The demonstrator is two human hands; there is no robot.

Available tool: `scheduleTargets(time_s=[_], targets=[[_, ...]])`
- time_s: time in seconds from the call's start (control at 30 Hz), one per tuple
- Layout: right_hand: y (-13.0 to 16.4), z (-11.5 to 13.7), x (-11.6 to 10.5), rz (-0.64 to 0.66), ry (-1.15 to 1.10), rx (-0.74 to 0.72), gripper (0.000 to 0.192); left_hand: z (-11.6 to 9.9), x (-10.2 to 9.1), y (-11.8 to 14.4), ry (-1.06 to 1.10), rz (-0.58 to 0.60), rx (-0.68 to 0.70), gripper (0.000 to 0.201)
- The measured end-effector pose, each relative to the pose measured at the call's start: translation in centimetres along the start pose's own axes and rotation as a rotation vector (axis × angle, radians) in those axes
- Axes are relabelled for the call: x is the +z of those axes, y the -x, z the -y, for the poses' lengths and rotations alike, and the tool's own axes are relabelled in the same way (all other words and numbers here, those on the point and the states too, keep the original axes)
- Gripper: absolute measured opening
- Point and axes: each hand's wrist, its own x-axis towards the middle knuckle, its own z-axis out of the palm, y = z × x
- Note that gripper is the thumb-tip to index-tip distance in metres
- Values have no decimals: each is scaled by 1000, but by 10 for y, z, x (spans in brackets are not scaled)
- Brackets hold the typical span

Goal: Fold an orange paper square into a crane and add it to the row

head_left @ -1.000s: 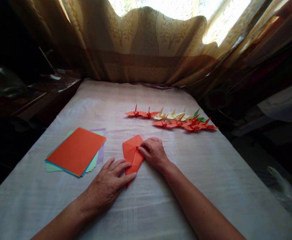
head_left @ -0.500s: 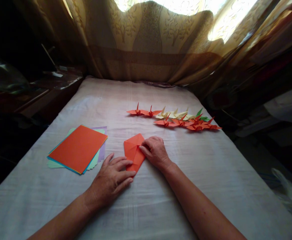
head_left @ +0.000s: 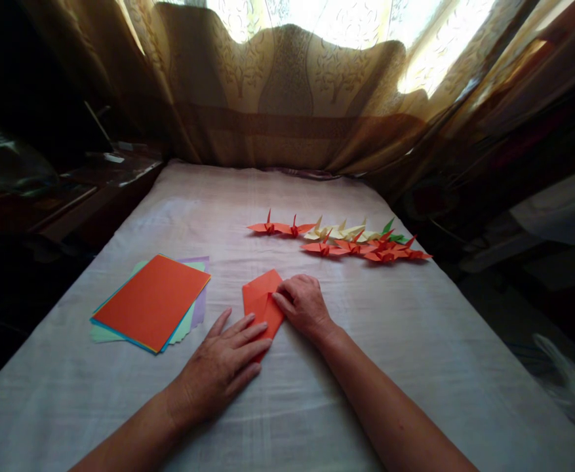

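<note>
A partly folded orange sheet of origami paper (head_left: 261, 303) lay flat near the middle of the counter, which was covered in a white cloth (head_left: 317, 406). The left hand (head_left: 221, 368) rested palm down at about seven o'clock from the sheet, its fingers spread open and the fingertips pressing on the sheet's near corner, gripping nothing. The right hand (head_left: 303, 305) sat at three o'clock from the sheet, touching its right edge; the fingers were curled with the tips pinching or pressing the fold there, and which of the two could not be told.

At nine o'clock from the sheet, well apart from it, lay a stack of flat coloured paper sheets with an orange one on top (head_left: 152, 301), with green, blue and lilac edges showing beneath. Towards one o'clock, farther back on the cloth, stood a row of finished folded paper cranes in orange, pale yellow and green (head_left: 339, 239). A patterned brown-gold curtain (head_left: 287, 98) hung at twelve o'clock beyond the counter's far edge.
</note>
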Motion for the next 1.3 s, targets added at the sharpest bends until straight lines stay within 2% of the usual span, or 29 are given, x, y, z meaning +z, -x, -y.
scheduleTargets(time_s=[0.37,0.57,0.7,0.87,0.93,1.0,1.07,1.13,1.3], targets=[[1,0,3,-22,68,26,11,1,-1,-1,67,58,-58,36],[0,1,1,-28,83,28,11,8,2,-11,190,-37,-133,30],[2,1,-1,-48,77,-16,6,11,3,-15,206,-56,-141,28],[23,11,-4,-182,8,-118,29,12,4,-16,221,-48,-149,28],[36,19,-7,-194,2,-141,26,13,3,-16,232,-26,-155,29],[48,28,-9,-199,2,-200,15,13,2,-16,241,-14,-163,30],[58,35,-12,-169,16,-298,10,13,1,-16,246,-13,-170,30],[65,40,-14,-117,45,-366,15,11,0,-17,248,-17,-178,29],[72,43,-18,48,95,-392,20,8,-2,-18,246,-20,-178,24]])
